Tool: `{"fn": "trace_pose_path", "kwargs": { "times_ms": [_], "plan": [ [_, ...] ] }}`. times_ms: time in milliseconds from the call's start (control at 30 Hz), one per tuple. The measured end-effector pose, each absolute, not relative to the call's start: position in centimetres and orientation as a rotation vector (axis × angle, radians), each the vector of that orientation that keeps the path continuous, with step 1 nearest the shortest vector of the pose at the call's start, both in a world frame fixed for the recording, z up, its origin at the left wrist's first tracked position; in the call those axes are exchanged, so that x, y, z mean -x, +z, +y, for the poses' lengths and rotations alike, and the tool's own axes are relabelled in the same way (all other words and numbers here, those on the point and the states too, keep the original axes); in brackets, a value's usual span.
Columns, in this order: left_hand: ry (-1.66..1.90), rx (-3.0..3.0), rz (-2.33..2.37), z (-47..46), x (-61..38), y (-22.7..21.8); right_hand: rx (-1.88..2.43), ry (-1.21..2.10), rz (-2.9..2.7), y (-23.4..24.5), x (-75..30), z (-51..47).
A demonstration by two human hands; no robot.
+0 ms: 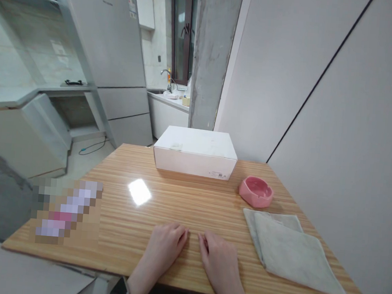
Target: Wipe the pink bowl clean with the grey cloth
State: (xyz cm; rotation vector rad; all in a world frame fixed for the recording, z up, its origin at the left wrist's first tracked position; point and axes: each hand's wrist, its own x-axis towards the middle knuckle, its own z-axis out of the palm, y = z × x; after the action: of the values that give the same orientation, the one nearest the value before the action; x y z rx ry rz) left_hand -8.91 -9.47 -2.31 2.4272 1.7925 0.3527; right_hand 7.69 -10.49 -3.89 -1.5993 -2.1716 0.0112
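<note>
My left hand (165, 244) rests on the wooden table near its front edge, fingers curled in and closed, with a watch (120, 291) on the wrist. Just to the right, my right hand (219, 256) lies in the same way, also closed. A small gap separates the two hands, and nothing shows in either. Nearest to my right hand is a folded grey-green cloth (296, 250). Behind the cloth stands a pink faceted bowl (256, 192). A closed white box (195, 152) sits at the table's far edge.
At the table's left edge lies a pixelated lilac and pink long thing (70, 209), its kind unreadable. The wooden table (121, 231) meets a white wall (345, 145) on the right. Beyond it stand a grey refrigerator (105, 44), a concrete pillar (211, 57) and a sink counter (168, 111).
</note>
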Motion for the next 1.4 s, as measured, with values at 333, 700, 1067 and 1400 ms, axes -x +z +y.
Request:
{"fn": "trace_pose_path", "kwargs": {
  "times_ms": [333, 700, 1067, 1400],
  "plan": [
    [0.355, -2.406, 1.826, -9.39, 8.9, -2.34, 1.582, 0.024, -2.214, -4.24, -7.92, -10.19],
    [0.409, -2.408, 1.804, -9.72, 9.03, -2.64, 1.506, -0.001, -2.193, -4.27, -8.16, -10.96],
    [0.41, -2.409, 1.815, -9.54, 8.98, -2.47, 1.46, -0.01, -2.186, -4.55, -8.27, -10.98],
    [0.412, -2.423, 1.805, -9.81, 9.06, -2.19, 1.48, -0.007, -2.189, -4.26, -8.26, -11.16]
  ]
}}
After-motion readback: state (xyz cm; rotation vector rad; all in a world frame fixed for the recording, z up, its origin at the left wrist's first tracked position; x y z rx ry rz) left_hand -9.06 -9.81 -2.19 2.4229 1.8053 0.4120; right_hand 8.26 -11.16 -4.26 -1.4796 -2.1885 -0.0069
